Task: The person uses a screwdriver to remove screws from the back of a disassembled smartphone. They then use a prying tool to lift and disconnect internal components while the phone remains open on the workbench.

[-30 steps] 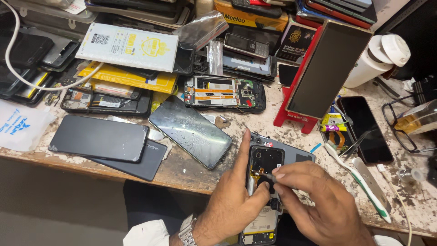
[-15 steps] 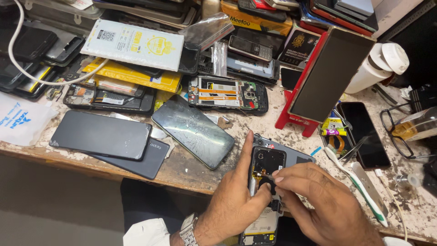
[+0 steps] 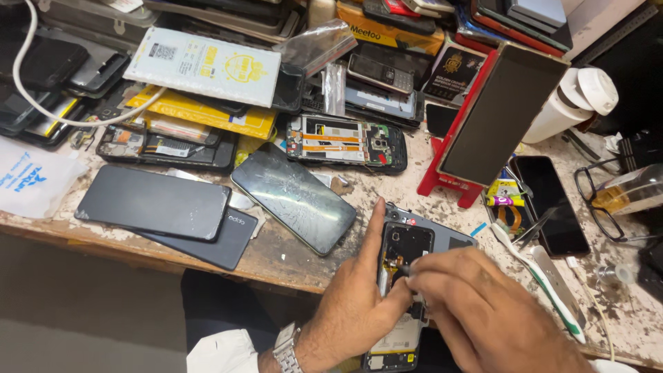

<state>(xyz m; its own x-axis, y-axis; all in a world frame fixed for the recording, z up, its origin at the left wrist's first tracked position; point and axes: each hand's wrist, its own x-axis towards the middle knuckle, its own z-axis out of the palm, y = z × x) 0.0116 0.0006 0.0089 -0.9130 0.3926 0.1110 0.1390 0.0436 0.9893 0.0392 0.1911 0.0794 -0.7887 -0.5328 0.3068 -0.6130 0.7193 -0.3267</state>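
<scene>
Both hands work the opened phone [image 3: 400, 276] at the surface's near edge: back cover already off, left hand [image 3: 352, 311] bracing it, right hand [image 3: 476, 311] pinching a thin tool [image 3: 402, 268] inside; reassembly remains.

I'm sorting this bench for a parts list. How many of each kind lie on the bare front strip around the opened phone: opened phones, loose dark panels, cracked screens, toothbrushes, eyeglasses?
Opened phone under the left hand and right hand: 1
Loose dark panels: 2
Cracked screen: 1
Toothbrush: 1
Eyeglasses: 1
Total: 6
</scene>
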